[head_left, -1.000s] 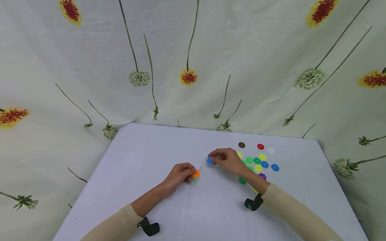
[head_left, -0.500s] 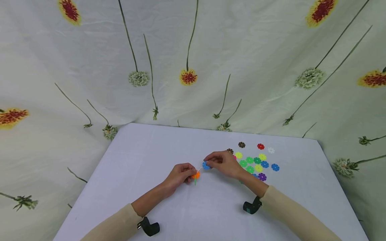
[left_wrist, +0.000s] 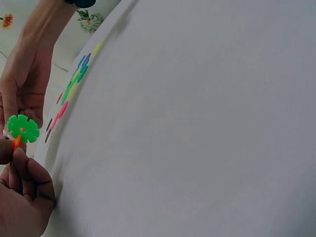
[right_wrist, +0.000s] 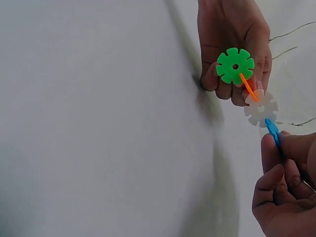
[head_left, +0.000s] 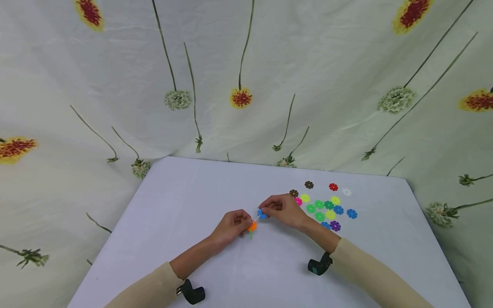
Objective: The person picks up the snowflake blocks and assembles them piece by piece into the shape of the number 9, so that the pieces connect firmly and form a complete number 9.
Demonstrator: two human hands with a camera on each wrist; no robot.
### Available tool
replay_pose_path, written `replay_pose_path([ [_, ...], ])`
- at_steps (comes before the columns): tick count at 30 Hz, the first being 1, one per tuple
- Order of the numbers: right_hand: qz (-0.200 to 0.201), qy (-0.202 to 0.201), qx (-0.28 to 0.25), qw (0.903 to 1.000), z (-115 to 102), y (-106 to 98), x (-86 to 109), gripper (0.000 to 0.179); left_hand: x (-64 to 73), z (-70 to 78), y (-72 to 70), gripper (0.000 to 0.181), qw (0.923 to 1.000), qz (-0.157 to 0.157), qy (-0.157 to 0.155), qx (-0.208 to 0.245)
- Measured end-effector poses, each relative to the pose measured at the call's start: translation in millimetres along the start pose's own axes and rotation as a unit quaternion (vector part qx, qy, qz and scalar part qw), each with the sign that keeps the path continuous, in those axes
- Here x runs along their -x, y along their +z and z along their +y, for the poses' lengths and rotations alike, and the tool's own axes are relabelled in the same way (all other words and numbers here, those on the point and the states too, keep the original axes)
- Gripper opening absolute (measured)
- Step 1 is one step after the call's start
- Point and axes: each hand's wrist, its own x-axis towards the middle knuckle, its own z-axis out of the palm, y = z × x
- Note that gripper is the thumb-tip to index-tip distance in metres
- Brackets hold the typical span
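Notched plastic discs in green (right_wrist: 227, 63), orange (right_wrist: 248, 88), translucent white (right_wrist: 269, 105) and blue (right_wrist: 273, 131) form a short chain between the two hands. My left hand (head_left: 232, 226) pinches the orange disc, with the green one hanging below it in the head view. My right hand (head_left: 286, 211) pinches the blue disc between thumb and index finger, its edge meeting the rim of the white disc. In the left wrist view, the green disc (left_wrist: 28, 129) faces the camera and the white one is mostly hidden behind it.
Loose flower-shaped discs lie spread on the white table (head_left: 185, 188) beyond the right hand, among them a red disc (head_left: 333, 187), a purple disc (head_left: 335, 226) and a pink disc (head_left: 298, 201). A flower-printed cloth (head_left: 331, 64) rises behind the table.
My right hand has brought the blue disc left and slightly down until it meets the white disc. My left hand has stayed nearly still, holding the orange disc.
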Motion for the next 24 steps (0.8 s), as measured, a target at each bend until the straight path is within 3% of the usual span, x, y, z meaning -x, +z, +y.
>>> replay_pose_path([
  [11, -0.004, 0.004, -0.018, 0.9998, 1, -1, 7.4, 0.018, -1.6, -3.3, 2.3, 0.02, 0.9996, -0.019, 0.019, -0.005],
  [17, 0.027, 0.029, -0.049, 0.998, 7, -3, 10.6, 0.022, -0.2, 0.1, 1.5, 0.021, 0.9982, -0.049, 0.035, -0.003],
  [24, 0.009, 0.02, -0.09, 0.9957, 14, -8, 13.1, 0.02, 0.8, 0.6, 5.9, 0.02, 0.999, -0.038, 0.025, 0.002],
])
